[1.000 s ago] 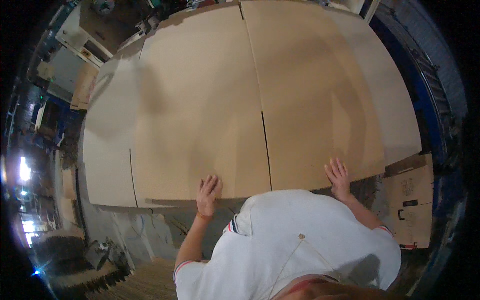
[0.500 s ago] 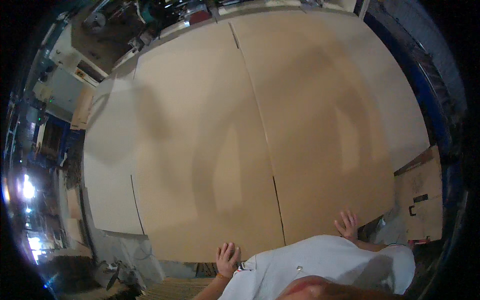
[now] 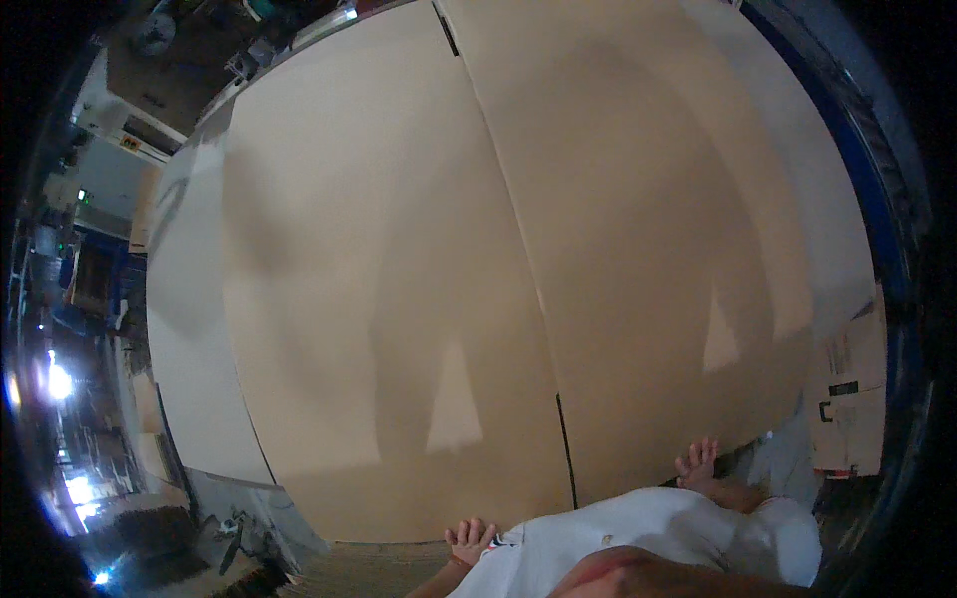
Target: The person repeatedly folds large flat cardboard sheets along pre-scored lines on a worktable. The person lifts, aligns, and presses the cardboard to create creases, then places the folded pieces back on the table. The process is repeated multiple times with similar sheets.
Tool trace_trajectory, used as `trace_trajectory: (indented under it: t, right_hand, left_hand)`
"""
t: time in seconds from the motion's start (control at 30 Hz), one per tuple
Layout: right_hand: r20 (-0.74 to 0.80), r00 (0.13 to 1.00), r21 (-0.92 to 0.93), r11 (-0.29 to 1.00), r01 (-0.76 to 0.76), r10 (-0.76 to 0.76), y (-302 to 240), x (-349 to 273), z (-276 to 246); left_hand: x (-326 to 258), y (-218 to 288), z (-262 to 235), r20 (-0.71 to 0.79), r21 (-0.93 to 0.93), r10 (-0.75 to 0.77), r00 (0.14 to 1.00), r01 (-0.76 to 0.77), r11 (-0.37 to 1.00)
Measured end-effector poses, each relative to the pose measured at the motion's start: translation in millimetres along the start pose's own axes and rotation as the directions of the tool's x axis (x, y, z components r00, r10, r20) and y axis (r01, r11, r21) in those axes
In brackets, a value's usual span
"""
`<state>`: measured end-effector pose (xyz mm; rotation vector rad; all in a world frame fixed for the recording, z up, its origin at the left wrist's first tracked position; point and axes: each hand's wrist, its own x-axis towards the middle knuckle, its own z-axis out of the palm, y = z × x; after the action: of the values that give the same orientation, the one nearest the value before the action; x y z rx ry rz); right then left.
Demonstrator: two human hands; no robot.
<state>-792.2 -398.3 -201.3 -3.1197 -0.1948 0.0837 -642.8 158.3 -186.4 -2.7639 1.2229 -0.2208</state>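
Note:
A large brown cardboard sheet (image 3: 399, 299) fills the middle of the head view. A crease (image 3: 518, 229) runs down it from far to near, with a dark slot (image 3: 566, 448) at the near end and another (image 3: 446, 30) at the far end. My left hand (image 3: 471, 539) rests at the sheet's near edge, left of the slot, fingers apart. Further right, my right hand (image 3: 698, 465) lies at the near edge too, its fingers spread. Neither hand has closed around anything visible. Both palms are partly hidden.
Pale board (image 3: 189, 349) shows beyond the sheet's left side. A folded cardboard box (image 3: 847, 399) with dark markings stands at the right, beside a blue rail (image 3: 857, 189). Stacked cardboard edges (image 3: 379, 570) lie below the near edge. Machinery and bright lights (image 3: 60, 384) are at far left.
My view has shifted forward over the sheet, which looms larger, its far edge partly out of frame. Both hands appear lower in the picture, still at the near edge.

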Motion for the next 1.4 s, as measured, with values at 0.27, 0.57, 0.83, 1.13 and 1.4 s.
trace_trajectory:
  t: [0.27, 0.57, 0.83, 1.13, 1.4]
  right_hand:
    - [-0.266, 0.962, -0.111, 0.993, 0.030, -0.058, 6.3, 15.4, 42.1]
    - [-0.325, 0.945, -0.197, 0.979, -0.043, -0.024, -13.8, -6.2, 84.1]
    - [-0.060, 0.998, -0.143, 0.990, 0.017, -0.025, -9.1, -10.8, 71.6]
    - [-0.324, 0.943, -0.012, 0.996, -0.088, 0.080, 10.9, 70.0, -4.6]
    - [-0.370, 0.810, 0.459, 0.848, -0.266, 0.455, 128.1, 211.7, -196.9]
  left_hand:
    - [7.7, 14.9, -3.7, 0.042, -0.056, -0.079, 0.996, 0.082, 0.995]
    - [49.7, -3.2, 5.8, 0.079, -0.088, -0.098, 0.992, 0.105, 0.991]
    - [110.6, -30.5, -33.5, 0.117, -0.292, -0.237, 0.964, 0.262, 0.920]
    - [241.5, -195.4, -127.5, -0.266, -0.299, -0.541, 0.798, 0.465, 0.833]
    - [282.9, -487.2, -93.4, -0.051, -0.053, -0.901, 0.430, 0.900, 0.433]
